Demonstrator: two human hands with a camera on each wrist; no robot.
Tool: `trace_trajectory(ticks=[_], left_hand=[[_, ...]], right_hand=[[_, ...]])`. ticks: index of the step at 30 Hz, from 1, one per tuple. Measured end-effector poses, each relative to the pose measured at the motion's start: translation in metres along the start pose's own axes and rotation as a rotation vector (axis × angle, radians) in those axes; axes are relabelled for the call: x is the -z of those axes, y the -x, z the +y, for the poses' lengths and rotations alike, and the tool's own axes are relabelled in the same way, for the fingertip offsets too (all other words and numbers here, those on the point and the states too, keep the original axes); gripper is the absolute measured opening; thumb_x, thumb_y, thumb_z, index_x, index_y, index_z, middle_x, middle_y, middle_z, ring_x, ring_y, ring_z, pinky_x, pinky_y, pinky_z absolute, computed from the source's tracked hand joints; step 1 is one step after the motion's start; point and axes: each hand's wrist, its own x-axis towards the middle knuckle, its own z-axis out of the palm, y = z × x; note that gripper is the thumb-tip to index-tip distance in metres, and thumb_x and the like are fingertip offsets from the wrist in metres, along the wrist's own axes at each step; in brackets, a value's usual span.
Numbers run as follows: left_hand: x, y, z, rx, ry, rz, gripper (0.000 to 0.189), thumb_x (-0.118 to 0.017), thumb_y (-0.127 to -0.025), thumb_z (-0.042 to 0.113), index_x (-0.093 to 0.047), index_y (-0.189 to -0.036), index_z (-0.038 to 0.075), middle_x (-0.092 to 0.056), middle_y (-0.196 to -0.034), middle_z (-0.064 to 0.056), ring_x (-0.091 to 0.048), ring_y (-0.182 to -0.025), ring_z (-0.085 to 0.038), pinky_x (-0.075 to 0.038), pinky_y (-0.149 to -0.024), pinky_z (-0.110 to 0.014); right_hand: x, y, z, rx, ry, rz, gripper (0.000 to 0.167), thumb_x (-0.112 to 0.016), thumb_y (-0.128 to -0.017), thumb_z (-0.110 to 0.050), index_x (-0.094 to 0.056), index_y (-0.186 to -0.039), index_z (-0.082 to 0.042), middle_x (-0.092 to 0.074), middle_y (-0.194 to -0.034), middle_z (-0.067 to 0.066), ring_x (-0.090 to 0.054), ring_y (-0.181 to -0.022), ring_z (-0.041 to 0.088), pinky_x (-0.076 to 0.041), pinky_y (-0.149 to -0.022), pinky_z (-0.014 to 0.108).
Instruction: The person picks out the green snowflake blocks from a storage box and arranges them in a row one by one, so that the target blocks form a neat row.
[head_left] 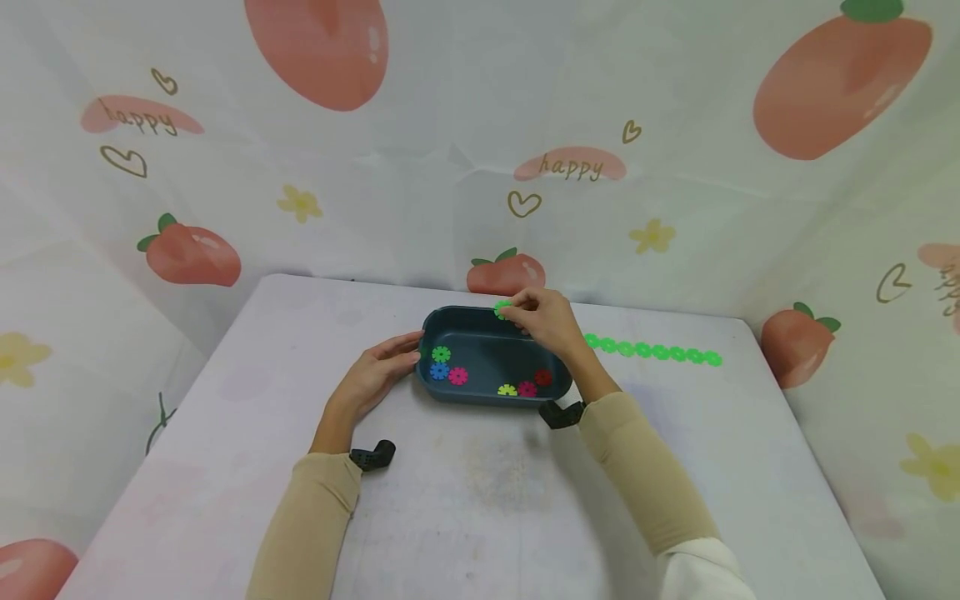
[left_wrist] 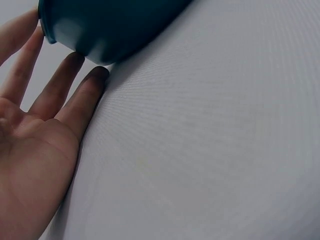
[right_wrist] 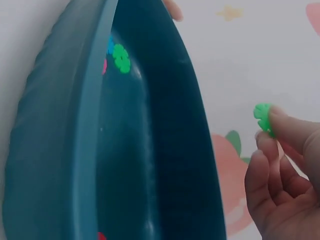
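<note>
My right hand (head_left: 547,323) pinches a green snowflake disc (right_wrist: 261,118) between thumb and fingers, above the far rim of a dark teal plastic basin (head_left: 483,354). My left hand (head_left: 372,377) touches the basin's left end, its extended fingers (left_wrist: 57,85) against the outer wall in the left wrist view. Inside the basin, a green disc (head_left: 441,354), a blue disc (head_left: 439,372) and a pink disc (head_left: 458,376) lie to the left. Toward the right end lie a yellow disc (head_left: 507,390), another pink disc (head_left: 527,389) and a red disc (head_left: 543,377).
A line of several green discs (head_left: 643,350) runs along the table to the right of the basin. The white tabletop (head_left: 450,517) reaches back to a cloth backdrop (head_left: 420,183) printed with fruit, hearts and flowers.
</note>
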Motion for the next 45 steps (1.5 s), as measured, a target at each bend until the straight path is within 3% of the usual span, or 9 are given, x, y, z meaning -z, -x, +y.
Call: trace_trajectory(ticks=[8, 12, 18, 25, 33, 45], left_hand=[[-0.002, 0.001, 0.001, 0.001, 0.013, 0.001, 0.057, -0.068, -0.099, 0.018, -0.048, -0.152, 0.011, -0.043, -0.161, -0.009, -0.041, -0.147, -0.023, -0.049, -0.103, -0.015], [-0.002, 0.002, 0.002, 0.007, 0.008, -0.001, 0.057, -0.068, -0.099, 0.019, -0.048, -0.152, 0.011, -0.042, -0.161, -0.009, -0.04, -0.148, -0.023, -0.047, -0.108, -0.019], [-0.001, 0.002, 0.005, 0.009, 0.005, 0.001, 0.058, -0.068, -0.099, 0.02, -0.048, -0.152, 0.012, -0.042, -0.161, -0.009, -0.04, -0.148, -0.023, -0.044, -0.116, -0.026], [-0.001, 0.002, 0.002, 0.012, 0.016, 0.005, 0.056, -0.066, -0.1, 0.017, -0.047, -0.152, 0.011, -0.042, -0.162, -0.009, -0.039, -0.149, -0.023, -0.034, -0.125, -0.041], [-0.001, 0.002, 0.003, 0.014, 0.014, 0.008, 0.055, -0.067, -0.099, 0.019, -0.05, -0.151, 0.013, -0.045, -0.16, -0.006, -0.041, -0.148, -0.02, -0.036, -0.124, -0.037], [-0.001, 0.001, 0.002, 0.012, 0.02, 0.007, 0.055, -0.067, -0.099, 0.018, -0.05, -0.151, 0.013, -0.045, -0.16, -0.007, -0.042, -0.147, -0.019, -0.037, -0.123, -0.035]], right_hand=[[0.014, 0.006, 0.013, -0.033, -0.128, 0.04, 0.028, -0.072, -0.097, -0.027, -0.072, -0.113, -0.004, -0.073, -0.103, 0.024, -0.071, -0.084, 0.025, -0.062, -0.073, 0.025], [0.02, 0.01, 0.019, -0.077, -0.184, 0.058, 0.034, -0.069, -0.098, -0.024, -0.068, -0.124, -0.002, -0.072, -0.105, 0.025, -0.071, -0.084, 0.021, -0.063, -0.074, 0.024], [0.027, 0.018, 0.021, -0.137, -0.303, 0.086, 0.038, -0.068, -0.099, -0.021, -0.062, -0.133, -0.005, -0.073, -0.098, 0.016, -0.073, -0.079, 0.02, -0.063, -0.075, 0.024], [0.032, 0.025, 0.031, -0.169, -0.352, 0.167, 0.036, -0.066, -0.1, -0.021, -0.062, -0.128, 0.0, -0.073, -0.084, -0.003, -0.073, -0.076, 0.015, -0.063, -0.072, 0.024], [0.042, 0.034, 0.046, -0.2, -0.308, 0.307, 0.032, -0.067, -0.099, -0.021, -0.067, -0.12, 0.003, -0.066, -0.084, -0.008, -0.067, -0.071, 0.006, -0.06, -0.069, 0.017], [0.059, 0.044, 0.065, -0.267, -0.339, 0.368, 0.034, -0.068, -0.097, -0.018, -0.065, -0.121, 0.006, -0.065, -0.082, -0.011, -0.069, -0.074, 0.007, -0.059, -0.07, 0.015]])
